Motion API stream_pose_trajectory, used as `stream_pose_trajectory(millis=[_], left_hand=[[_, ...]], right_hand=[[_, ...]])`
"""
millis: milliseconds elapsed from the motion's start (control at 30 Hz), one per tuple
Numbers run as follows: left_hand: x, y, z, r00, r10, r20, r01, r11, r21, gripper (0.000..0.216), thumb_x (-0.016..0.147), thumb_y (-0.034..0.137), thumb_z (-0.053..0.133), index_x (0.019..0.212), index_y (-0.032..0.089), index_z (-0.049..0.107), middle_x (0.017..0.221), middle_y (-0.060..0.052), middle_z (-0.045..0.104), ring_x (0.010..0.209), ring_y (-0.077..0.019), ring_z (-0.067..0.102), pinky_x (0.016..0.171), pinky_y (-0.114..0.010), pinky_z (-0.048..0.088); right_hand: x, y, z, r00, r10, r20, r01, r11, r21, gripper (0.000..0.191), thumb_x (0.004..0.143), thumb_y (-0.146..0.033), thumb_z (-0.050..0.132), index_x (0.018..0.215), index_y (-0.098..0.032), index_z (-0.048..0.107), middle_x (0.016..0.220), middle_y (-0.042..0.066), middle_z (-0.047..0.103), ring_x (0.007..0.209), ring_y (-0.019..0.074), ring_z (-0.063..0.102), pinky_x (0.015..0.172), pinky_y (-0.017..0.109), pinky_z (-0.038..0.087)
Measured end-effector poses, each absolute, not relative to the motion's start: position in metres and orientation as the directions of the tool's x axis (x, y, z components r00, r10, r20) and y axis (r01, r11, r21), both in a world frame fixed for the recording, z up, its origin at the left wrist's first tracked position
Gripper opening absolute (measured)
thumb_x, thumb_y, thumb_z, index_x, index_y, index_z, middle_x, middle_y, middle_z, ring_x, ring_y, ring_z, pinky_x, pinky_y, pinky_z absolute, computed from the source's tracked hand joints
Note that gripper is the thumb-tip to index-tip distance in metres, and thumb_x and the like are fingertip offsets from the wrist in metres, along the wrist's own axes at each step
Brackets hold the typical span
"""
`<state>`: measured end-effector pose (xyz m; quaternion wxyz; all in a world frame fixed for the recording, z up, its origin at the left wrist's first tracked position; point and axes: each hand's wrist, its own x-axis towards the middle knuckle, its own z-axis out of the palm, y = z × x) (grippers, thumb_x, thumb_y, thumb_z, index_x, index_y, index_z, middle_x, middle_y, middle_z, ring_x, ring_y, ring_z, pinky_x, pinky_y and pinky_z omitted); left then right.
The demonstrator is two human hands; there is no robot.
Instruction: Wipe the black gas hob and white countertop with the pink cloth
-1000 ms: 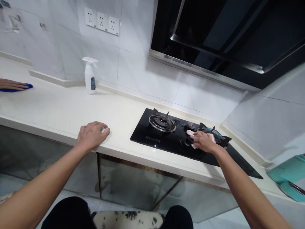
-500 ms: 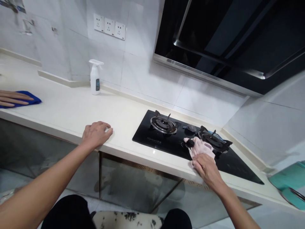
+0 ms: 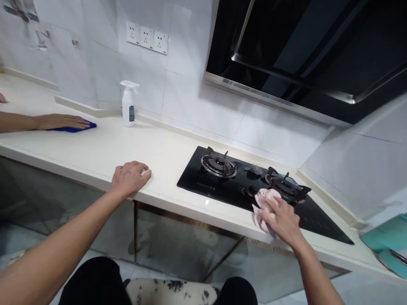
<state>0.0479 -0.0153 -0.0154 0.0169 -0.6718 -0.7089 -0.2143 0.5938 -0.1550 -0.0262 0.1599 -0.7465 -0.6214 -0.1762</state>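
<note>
Pink cloth lies bunched over the front edge of the gas stove and the tabletop, pinched in the fingers of the right hand; the left hand rests on the tabletop, fingers loosely curled, thumb apart.

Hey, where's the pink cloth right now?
In the head view, the pink cloth is right of centre, under the right hand, across the front edge of the black cooktop, beside a black knob.

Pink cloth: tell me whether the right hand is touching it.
Touching. The head view shows the right hand closed over the pink cloth, with fabric bunched beneath it and no gap between.
</note>
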Motion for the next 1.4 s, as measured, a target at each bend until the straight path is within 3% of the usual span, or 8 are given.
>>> stream_pose_trajectory(millis=[167,333,467,767,900,1033,1167,1400], left_hand=[[0.049,-0.014,-0.014,-0.115,0.946,0.304,0.956,0.022,0.293,0.048,0.094,0.049,0.040,0.115,0.025,0.076,0.142,-0.010,0.068,0.137,-0.0354,0.055,0.118,-0.054,0.036],[0.051,-0.015,-0.010,-0.120,0.949,0.293,0.955,0.030,0.295,0.046,0.092,0.049,0.043,0.113,0.025,0.077,0.140,-0.011,0.069,0.133,-0.0371,0.058,0.116,-0.056,0.037],[0.050,-0.016,-0.008,-0.112,0.951,0.289,0.957,0.025,0.288,0.047,0.093,0.049,0.042,0.116,0.025,0.076,0.140,-0.012,0.068,0.133,-0.0372,0.058,0.116,-0.056,0.038],[0.048,-0.017,-0.006,-0.099,0.950,0.296,0.961,0.014,0.277,0.050,0.093,0.049,0.040,0.115,0.024,0.077,0.140,-0.013,0.069,0.133,-0.0376,0.059,0.115,-0.056,0.040],[0.048,-0.017,-0.007,-0.108,0.950,0.294,0.957,0.020,0.288,0.049,0.093,0.049,0.042,0.115,0.025,0.078,0.141,-0.011,0.070,0.134,-0.0362,0.058,0.116,-0.054,0.039],[0.050,-0.017,-0.010,-0.131,0.942,0.309,0.950,0.031,0.309,0.048,0.093,0.049,0.041,0.114,0.027,0.078,0.140,-0.010,0.070,0.136,-0.0357,0.057,0.118,-0.053,0.037],[0.050,-0.017,-0.011,-0.132,0.941,0.313,0.946,0.026,0.323,0.047,0.092,0.049,0.043,0.112,0.025,0.079,0.139,-0.011,0.071,0.135,-0.0366,0.058,0.117,-0.054,0.038],[0.048,-0.020,-0.007,-0.100,0.946,0.309,0.957,0.006,0.290,0.050,0.094,0.049,0.040,0.116,0.025,0.077,0.142,-0.012,0.069,0.135,-0.0367,0.058,0.116,-0.055,0.039]], right_hand=[[0.555,-0.150,-0.027,0.172,0.902,0.396,0.983,-0.183,-0.011,0.040,0.094,-0.057,0.058,0.115,-0.029,0.079,0.146,0.014,0.056,0.124,0.0399,0.054,0.096,0.056,0.043],[0.506,-0.156,-0.029,0.002,0.846,0.533,0.990,0.075,-0.123,0.019,0.090,-0.040,0.065,0.087,-0.023,0.071,0.118,0.010,0.065,0.104,0.0296,0.054,0.087,0.043,0.039],[0.447,-0.138,-0.027,-0.186,0.794,0.578,0.909,0.363,-0.206,0.014,0.089,-0.034,0.069,0.082,-0.022,0.066,0.109,0.006,0.066,0.098,0.0244,0.052,0.086,0.040,0.036],[0.345,-0.082,-0.010,-0.425,0.620,0.659,0.700,0.687,-0.195,0.012,0.087,-0.026,0.069,0.079,-0.022,0.060,0.098,0.003,0.061,0.092,0.0192,0.052,0.082,0.036,0.038],[0.398,-0.060,0.008,-0.099,0.617,0.780,0.725,0.582,-0.368,0.019,0.092,-0.032,0.059,0.075,-0.024,0.056,0.096,0.004,0.056,0.093,0.0202,0.056,0.086,0.036,0.045],[0.458,-0.040,0.011,0.193,0.785,0.589,0.855,0.160,-0.493,0.027,0.092,-0.047,0.059,0.102,-0.023,0.064,0.125,0.012,0.057,0.117,0.0270,0.056,0.105,0.042,0.045],[0.473,-0.026,-0.001,0.208,0.910,0.359,0.902,-0.036,-0.431,0.064,0.090,-0.056,0.062,0.142,-0.019,0.054,0.148,0.018,0.053,0.140,0.0335,0.048,0.118,0.047,0.036],[0.469,-0.020,0.001,0.219,0.939,0.266,0.905,-0.093,-0.415,0.080,0.091,-0.068,0.059,0.151,-0.017,0.047,0.151,0.023,0.054,0.138,0.0404,0.051,0.113,0.056,0.035]])
